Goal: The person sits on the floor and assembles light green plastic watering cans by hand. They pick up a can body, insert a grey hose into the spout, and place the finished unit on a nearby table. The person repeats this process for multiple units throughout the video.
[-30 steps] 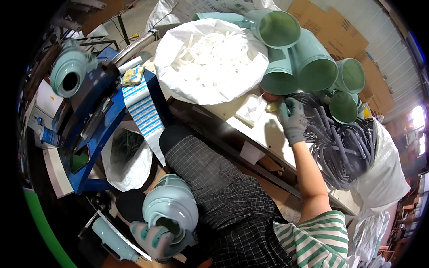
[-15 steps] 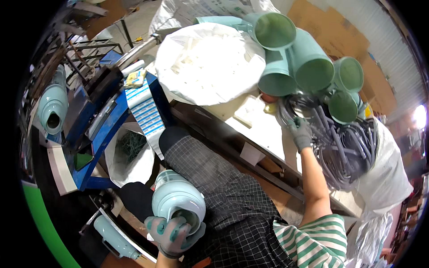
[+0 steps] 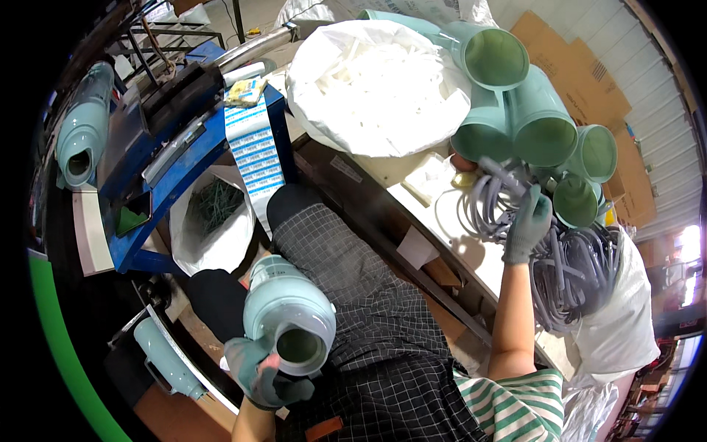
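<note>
I have the left hand point(image 3: 259, 374) at the mouth of a pale-green jug point(image 3: 283, 306), which sits between the wearer's knees with its round opening turned toward my camera. The fingers there are bent at the lower left of the rim, touching it; I cannot tell how firmly they close on it. My right hand point(image 3: 530, 225) reaches over the tabletop point(image 3: 442, 221), its fingers curled among loops of grey tubing point(image 3: 574, 269). A blurred grey strip point(image 3: 503, 175) runs up to the fingertips, but I cannot tell whether they pinch it.

Behind that hand I see several pale-green cylinders point(image 3: 545, 136) with open ends facing me, piled next to a white bag point(image 3: 305, 110) full of white pieces point(image 3: 375, 88). A small yellowish item point(image 3: 465, 179) lies near the tubing. On my left, a strip of blue-and-white labels point(image 3: 254, 151) hangs down the blue stand point(image 3: 206, 151), beside a white sack point(image 3: 224, 254) holding dark green strands point(image 3: 216, 206). Another pale-green jug point(image 3: 82, 136) lies farther left, well apart from both hands.
</note>
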`<act>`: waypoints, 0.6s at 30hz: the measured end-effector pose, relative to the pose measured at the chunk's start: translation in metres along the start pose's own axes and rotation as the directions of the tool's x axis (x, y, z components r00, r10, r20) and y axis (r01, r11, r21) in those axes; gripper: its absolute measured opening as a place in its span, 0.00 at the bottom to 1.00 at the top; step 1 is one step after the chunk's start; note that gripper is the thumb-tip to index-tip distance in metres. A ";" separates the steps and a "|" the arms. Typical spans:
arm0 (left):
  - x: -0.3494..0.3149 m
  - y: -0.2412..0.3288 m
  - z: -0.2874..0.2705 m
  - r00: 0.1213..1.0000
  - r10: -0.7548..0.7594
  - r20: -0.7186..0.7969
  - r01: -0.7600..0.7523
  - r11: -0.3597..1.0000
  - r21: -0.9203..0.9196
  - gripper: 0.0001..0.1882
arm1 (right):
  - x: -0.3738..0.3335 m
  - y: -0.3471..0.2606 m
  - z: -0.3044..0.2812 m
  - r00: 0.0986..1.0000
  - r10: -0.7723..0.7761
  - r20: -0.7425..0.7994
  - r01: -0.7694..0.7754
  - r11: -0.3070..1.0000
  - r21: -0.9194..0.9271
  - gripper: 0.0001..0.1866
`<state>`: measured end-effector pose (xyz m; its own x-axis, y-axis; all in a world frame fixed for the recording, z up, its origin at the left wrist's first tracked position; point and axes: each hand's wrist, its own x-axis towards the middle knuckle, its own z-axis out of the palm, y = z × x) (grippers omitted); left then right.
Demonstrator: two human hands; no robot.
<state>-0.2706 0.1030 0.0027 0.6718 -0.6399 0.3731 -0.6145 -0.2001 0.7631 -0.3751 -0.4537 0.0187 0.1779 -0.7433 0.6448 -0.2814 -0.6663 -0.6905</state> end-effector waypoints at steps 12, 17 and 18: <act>0.012 0.021 -0.007 0.982 -0.025 -0.187 0.020 0.999 -0.027 0.31 | -0.012 0.069 -0.004 0.891 0.448 -0.069 -0.389 0.834 0.391 0.28; 0.025 0.016 -0.007 0.939 0.219 -0.266 -0.184 0.971 0.150 0.19 | 0.012 0.057 -0.010 0.924 0.373 -0.088 -0.286 0.823 0.490 0.19; 0.027 0.019 -0.006 0.939 0.222 -0.264 -0.186 0.970 0.155 0.17 | 0.013 0.065 -0.007 0.945 0.326 0.017 -0.304 0.859 0.412 0.19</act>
<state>-0.2615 0.0868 0.0304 0.6034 -0.4494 0.6588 -0.7851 -0.1900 0.5895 -0.3977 -0.5062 -0.0154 0.0925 -0.9209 0.3787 0.0924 -0.3708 -0.9241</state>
